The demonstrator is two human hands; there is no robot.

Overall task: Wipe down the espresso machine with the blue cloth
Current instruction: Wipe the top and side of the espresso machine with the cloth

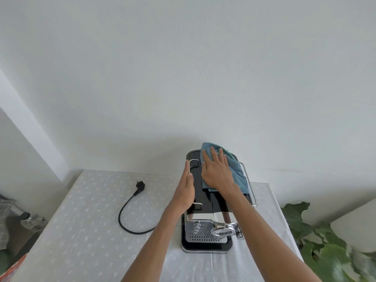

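Note:
A black and chrome espresso machine stands on the table against the white wall, seen from above. The blue cloth lies spread over the far right part of its top. My right hand presses flat on the cloth, fingers extended toward the wall. My left hand rests flat against the machine's left side by the chrome rail, fingers straight, bracing it. The portafilter and drip tray show at the machine's near end.
The machine's black power cord with its plug lies loose on the white dotted tablecloth to the left. A green leafy plant stands off the table's right edge. Dark cluttered objects sit beyond the left edge.

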